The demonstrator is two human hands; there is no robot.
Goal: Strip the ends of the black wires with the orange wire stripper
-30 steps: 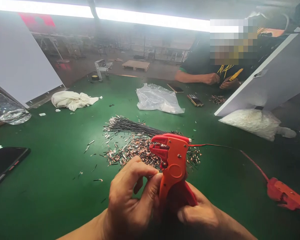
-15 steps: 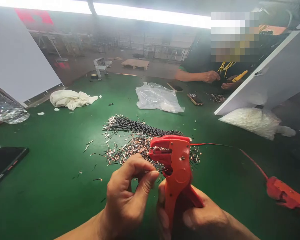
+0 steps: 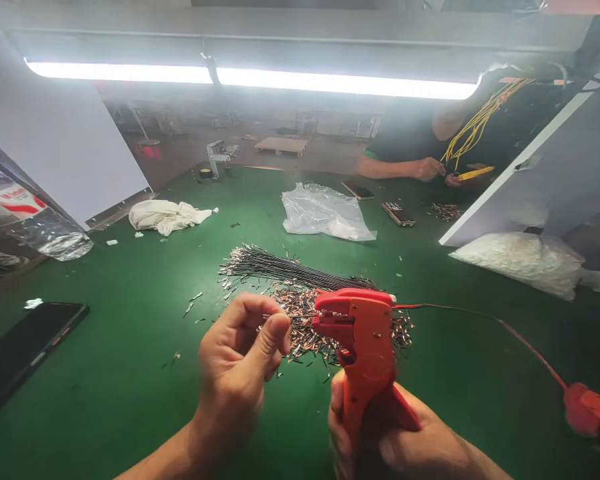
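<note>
My right hand (image 3: 405,443) grips the handles of an orange-red wire stripper (image 3: 363,347), held upright with its jaws facing left. My left hand (image 3: 237,370) is closed in a pinch between thumb and forefinger just left of the jaws; a thin short wire piece seems to reach from the pinch toward the jaws. Behind the tool lies a heap of stripped copper-ended wire bits (image 3: 300,320) and a bundle of thin black wires (image 3: 280,267) on the green table (image 3: 130,373). A red wire (image 3: 480,313) runs right from the tool's head.
A black phone (image 3: 25,347) lies at the left, with a plastic bottle (image 3: 35,227), white cloth (image 3: 167,215), clear bag (image 3: 325,213) and a white bag of parts (image 3: 525,257) around. Another red tool (image 3: 593,413) lies at the right. A person's hands (image 3: 430,170) work yellow wires across the table.
My left hand has drawn away from the stripper to the left, still pinched. The stripper has shifted slightly right, and the camera has tilted upward.
</note>
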